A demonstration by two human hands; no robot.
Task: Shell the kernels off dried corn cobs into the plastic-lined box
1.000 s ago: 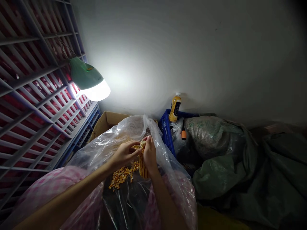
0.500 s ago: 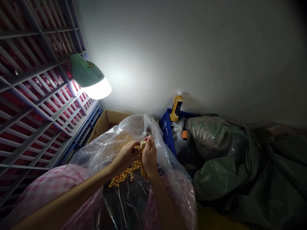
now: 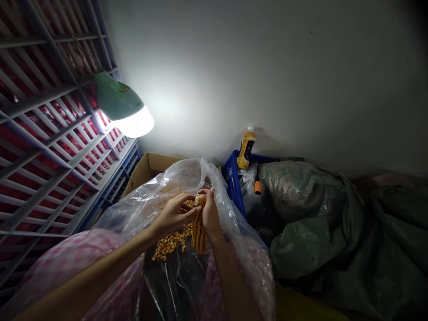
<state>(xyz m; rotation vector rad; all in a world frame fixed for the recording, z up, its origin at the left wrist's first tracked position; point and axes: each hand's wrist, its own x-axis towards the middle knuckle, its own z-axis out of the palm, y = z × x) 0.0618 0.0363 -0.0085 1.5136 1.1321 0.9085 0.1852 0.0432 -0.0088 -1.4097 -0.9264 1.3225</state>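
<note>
A yellow corn cob [image 3: 199, 227] stands nearly upright over a clear plastic bag [image 3: 234, 223] spread on my lap. My right hand [image 3: 210, 213] is wrapped round the cob's right side. My left hand [image 3: 174, 215] is closed on the cob's upper left, thumb and fingers pinching at the kernels near its tip. Loose yellow kernels [image 3: 167, 245] lie in a heap on the plastic just below my left hand. More kernels show through the bag further back.
A lit green-topped lamp [image 3: 125, 111] hangs at the left by a grey lattice rack [image 3: 50, 129]. Behind the bag are a cardboard box [image 3: 147, 167] and a blue crate [image 3: 232, 178]; a yellow bottle [image 3: 245, 149] stands by the wall. Dark green sacks [image 3: 317, 209] fill the right.
The cob has turned in my hands and shows more of its yellow length below my right hand. Both hands stay on it in the same spot.
</note>
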